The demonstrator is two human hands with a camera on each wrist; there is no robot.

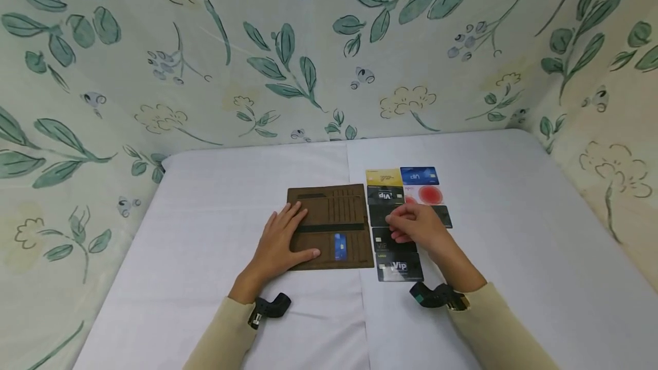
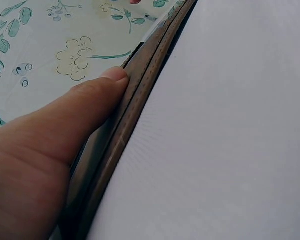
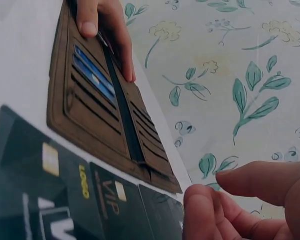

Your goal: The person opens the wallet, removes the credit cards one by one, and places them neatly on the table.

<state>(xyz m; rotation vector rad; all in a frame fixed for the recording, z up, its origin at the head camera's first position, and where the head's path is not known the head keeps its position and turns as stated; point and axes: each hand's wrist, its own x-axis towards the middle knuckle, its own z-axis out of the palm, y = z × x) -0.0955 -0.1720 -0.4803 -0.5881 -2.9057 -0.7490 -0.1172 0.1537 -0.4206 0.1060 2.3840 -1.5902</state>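
A brown bifold wallet (image 1: 329,218) lies spread flat, and one blue card (image 1: 340,246) shows in its lower slots. My left hand (image 1: 280,241) rests on the wallet's left side, fingers spread over it and thumb near the lower edge. My right hand (image 1: 418,226) is over the black cards right of the wallet, with its fingers bent. In the right wrist view a small gap parts the thumb (image 3: 250,181) from the bent index finger, and no card shows between them. Beneath that hand, a black card (image 1: 379,216) is partly hidden.
Cards lie in two columns beside the wallet: a yellow one (image 1: 382,177), a blue one (image 1: 418,175), a white one with red circles (image 1: 430,194) and several black ones, including a VIP card (image 1: 400,274) nearest me. White cloth (image 1: 231,187) covers the table, before a floral curtain (image 1: 308,44).
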